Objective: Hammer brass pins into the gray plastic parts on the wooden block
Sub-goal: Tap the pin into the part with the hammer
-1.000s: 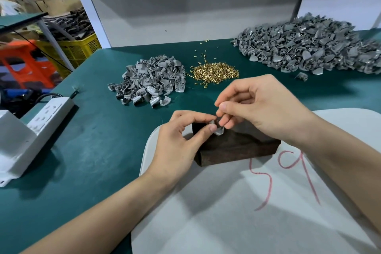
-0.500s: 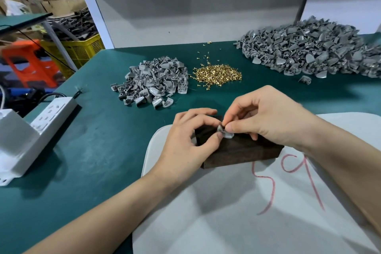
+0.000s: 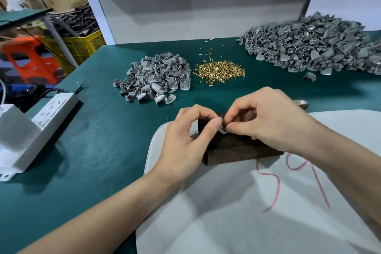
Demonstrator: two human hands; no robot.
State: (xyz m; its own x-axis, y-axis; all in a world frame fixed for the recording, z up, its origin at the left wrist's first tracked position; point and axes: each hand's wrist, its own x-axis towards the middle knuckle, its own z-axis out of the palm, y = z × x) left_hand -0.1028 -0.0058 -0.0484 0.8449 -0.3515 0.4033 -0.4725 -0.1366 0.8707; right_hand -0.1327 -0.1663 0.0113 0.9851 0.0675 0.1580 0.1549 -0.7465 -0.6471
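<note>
- The small gray plastic part (image 3: 222, 131) sits on the top left end of the dark brown wooden block (image 3: 237, 151). It is mostly hidden, so I cannot tell which way it points.
- The block's long axis runs left to right, its right end slightly farther away.
- The left grip (image 3: 185, 146) pinches the part from the left with its thumb tip. The right grip (image 3: 274, 123) pinches it from the right, fingers curled tight.
- The block rests on a white board with red marks (image 3: 226, 212) on the teal tabletop (image 3: 103, 150).
- Behind lie a small pile of gray parts (image 3: 154, 80), a heap of brass pins (image 3: 221, 71) and a large gray heap (image 3: 309, 47).
- A white power strip (image 3: 53, 109) lies at the left, with a yellow crate (image 3: 78, 45) beyond the tabletop.
- The part stays where it was half a second ago, with both grips still on it.
</note>
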